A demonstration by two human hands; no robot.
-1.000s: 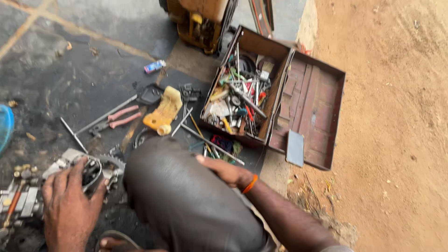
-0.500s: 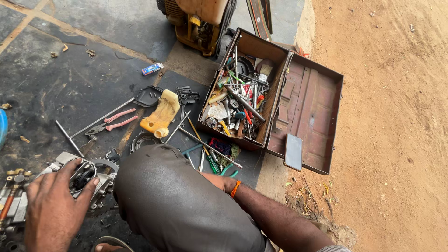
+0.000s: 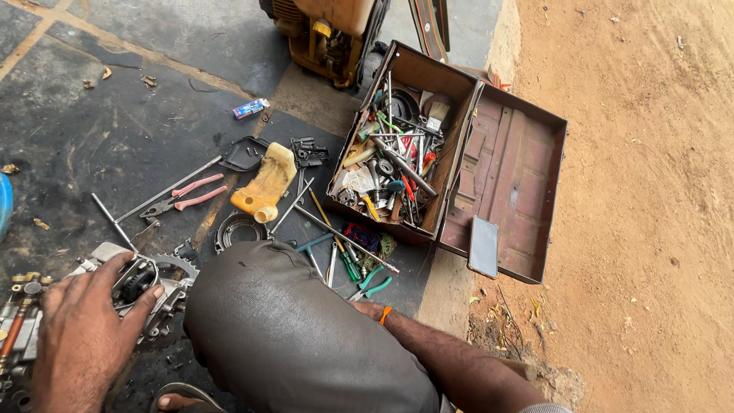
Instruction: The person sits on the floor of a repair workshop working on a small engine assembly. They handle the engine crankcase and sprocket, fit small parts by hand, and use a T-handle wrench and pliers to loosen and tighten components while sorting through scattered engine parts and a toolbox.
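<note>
My left hand (image 3: 80, 336) lies at the lower left on a grey metal engine part (image 3: 157, 287) with a toothed wheel, fingers and thumb curled around its black round piece. My right forearm comes in from the lower right, with an orange band (image 3: 385, 313) at the wrist. My right hand (image 3: 365, 307) is almost wholly hidden behind my bent knee (image 3: 290, 329) in dark trousers. It is close to green-handled pliers (image 3: 372, 284) and screwdrivers (image 3: 348, 264) lying on the floor.
An open brown metal toolbox (image 3: 459, 164) full of tools stands at the upper right, a phone (image 3: 483, 246) on its lid. A yellow plastic part (image 3: 264, 187), pink-handled pliers (image 3: 187, 195), a ring (image 3: 237, 229) and rods lie on the dark floor. Sandy ground lies to the right.
My right hand has slid off the top of my knee and gone down behind it toward the tools on the floor. My left hand has stayed on the engine part.
</note>
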